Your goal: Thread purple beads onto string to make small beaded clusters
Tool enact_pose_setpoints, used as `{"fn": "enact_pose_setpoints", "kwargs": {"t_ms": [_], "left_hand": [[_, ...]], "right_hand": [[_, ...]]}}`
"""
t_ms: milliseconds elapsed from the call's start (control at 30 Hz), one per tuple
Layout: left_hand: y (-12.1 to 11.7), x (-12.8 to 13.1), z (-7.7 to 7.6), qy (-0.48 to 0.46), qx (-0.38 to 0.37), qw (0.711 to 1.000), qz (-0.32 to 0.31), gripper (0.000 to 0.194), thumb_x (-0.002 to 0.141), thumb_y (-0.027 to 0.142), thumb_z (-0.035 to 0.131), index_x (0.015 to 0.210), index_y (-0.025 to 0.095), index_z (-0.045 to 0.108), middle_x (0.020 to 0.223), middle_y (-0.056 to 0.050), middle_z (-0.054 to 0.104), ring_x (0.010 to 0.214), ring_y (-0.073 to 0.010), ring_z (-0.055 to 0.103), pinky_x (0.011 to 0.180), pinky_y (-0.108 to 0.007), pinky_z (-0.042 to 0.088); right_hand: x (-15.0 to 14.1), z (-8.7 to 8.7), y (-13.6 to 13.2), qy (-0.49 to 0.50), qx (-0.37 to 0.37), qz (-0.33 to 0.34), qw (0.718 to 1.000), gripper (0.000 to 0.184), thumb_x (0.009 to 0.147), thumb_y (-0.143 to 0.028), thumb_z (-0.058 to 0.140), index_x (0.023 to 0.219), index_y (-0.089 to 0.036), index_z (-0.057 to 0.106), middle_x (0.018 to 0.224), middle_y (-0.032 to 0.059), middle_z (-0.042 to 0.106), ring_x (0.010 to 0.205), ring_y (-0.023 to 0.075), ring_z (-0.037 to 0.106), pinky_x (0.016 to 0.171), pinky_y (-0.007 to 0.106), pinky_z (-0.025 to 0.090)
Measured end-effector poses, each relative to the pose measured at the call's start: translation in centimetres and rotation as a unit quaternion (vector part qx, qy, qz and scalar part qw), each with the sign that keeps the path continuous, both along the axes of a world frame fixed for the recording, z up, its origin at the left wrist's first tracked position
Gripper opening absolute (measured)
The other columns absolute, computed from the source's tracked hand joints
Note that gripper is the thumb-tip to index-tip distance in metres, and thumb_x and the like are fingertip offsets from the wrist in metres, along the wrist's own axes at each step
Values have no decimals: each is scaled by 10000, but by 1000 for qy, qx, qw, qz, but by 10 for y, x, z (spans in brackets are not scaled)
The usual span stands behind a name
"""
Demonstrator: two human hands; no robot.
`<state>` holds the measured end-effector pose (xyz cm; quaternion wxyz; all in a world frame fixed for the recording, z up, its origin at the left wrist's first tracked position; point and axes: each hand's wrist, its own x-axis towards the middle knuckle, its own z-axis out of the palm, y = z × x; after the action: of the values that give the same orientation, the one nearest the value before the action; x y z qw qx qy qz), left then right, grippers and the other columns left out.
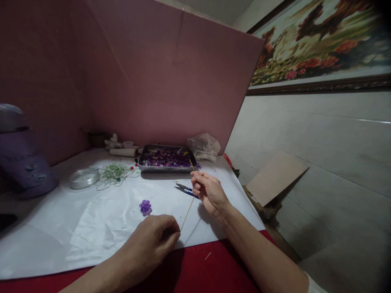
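Observation:
A thin yellowish cord (187, 213) runs taut between my two hands. My left hand (160, 236), low near the front edge of the white cloth, pinches its lower end. Higher and to the right, my right hand (206, 187) grips the cord between thumb and fingers, and a short yellow tip sticks up above them. Behind the right hand lie dark blue thread snips (183, 189), partly hidden by it. A small cluster of purple beads (146, 207) rests on the cloth beyond my left hand.
A metal tray (166, 169) of purple and red beads stands at the back, beside a clear plastic bag (203, 147). Leftward are tangled green threads (114, 173), a round clear dish (84, 179) and a purple bottle (26, 158). A pink panel (159, 81) rises behind.

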<state>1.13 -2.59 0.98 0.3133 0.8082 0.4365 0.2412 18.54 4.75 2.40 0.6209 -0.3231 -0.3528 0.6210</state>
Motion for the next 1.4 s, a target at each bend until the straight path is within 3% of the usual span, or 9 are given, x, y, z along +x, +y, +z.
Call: {"fn": "enact_pose_setpoints", "kwargs": {"t_ms": [200, 400, 467, 533, 667, 800, 933, 1200, 1400], "left_hand": [[3, -5, -6, -21, 93, 995, 3, 167, 781, 141, 494, 669, 209, 597, 681, -39, 598, 674, -188, 512, 582, -286, 354], [8, -5, -4, -29, 109, 993, 14, 182, 789, 177, 526, 632, 218, 609, 666, -36, 615, 726, -214, 489, 645, -323, 363], [10, -6, -1, -52, 88, 993, 52, 138, 780, 254, 569, 669, 221, 644, 702, -40, 629, 763, -226, 501, 691, -341, 377], [12, -7, 5, -118, 21, 987, 106, 143, 772, 336, 590, 750, 213, 659, 739, -37, 628, 744, -217, 521, 681, -335, 399], [15, -12, 16, -269, -118, 939, 179, 251, 734, 436, 627, 753, 187, 599, 692, 12, 559, 587, -145, 496, 538, -258, 390], [19, -15, 18, -253, -86, 945, 187, 330, 693, 485, 657, 635, 181, 541, 576, 51, 475, 499, -100, 389, 456, -214, 295], [19, -15, 16, -225, -64, 956, 178, 347, 758, 497, 576, 614, 186, 520, 551, 61, 421, 496, -96, 342, 454, -213, 269], [16, -14, 21, -256, -82, 947, 176, 305, 766, 445, 581, 619, 185, 522, 561, 60, 428, 514, -99, 353, 476, -218, 288], [18, -17, 18, -313, -121, 924, 184, 263, 653, 363, 721, 771, 171, 584, 717, 5, 579, 652, -146, 495, 576, -245, 377]], "right_hand": [[2, 1, 1, -36, 17, -20, 999, 199, 626, -234, 726, 750, -126, 615, 537, -44, 514, 404, 28, 314, 360, 151, 212], [-7, 4, -10, -97, 43, -30, 994, 185, 674, -277, 701, 769, -133, 635, 449, -98, 381, 375, 22, 204, 359, 165, 122], [-13, 3, -15, -150, 62, -22, 987, 162, 696, -291, 679, 726, -138, 635, 425, -102, 343, 376, 32, 199, 358, 176, 128], [-21, 2, -23, -215, 91, -4, 972, 156, 712, -299, 659, 692, -145, 639, 428, -91, 365, 385, 45, 233, 367, 187, 170], [-32, -1, -40, -314, 170, 16, 934, 146, 741, -269, 627, 662, -148, 651, 526, -47, 470, 481, 76, 362, 449, 206, 283], [-36, -5, -50, -400, 233, 14, 886, 141, 790, -225, 564, 726, -150, 665, 513, -57, 437, 474, 78, 348, 459, 211, 278], [-36, -6, -53, -438, 267, 10, 858, 161, 824, -199, 525, 753, -155, 663, 492, -67, 413, 450, 72, 335, 463, 209, 280], [-37, -4, -54, -456, 280, -11, 845, 129, 827, -213, 554, 791, -150, 661, 484, -67, 419, 439, 70, 346, 457, 209, 275], [-37, -6, -52, -433, 250, -51, 865, 135, 817, -223, 559, 734, -146, 633, 485, -66, 402, 444, 71, 339, 443, 207, 262]]}}
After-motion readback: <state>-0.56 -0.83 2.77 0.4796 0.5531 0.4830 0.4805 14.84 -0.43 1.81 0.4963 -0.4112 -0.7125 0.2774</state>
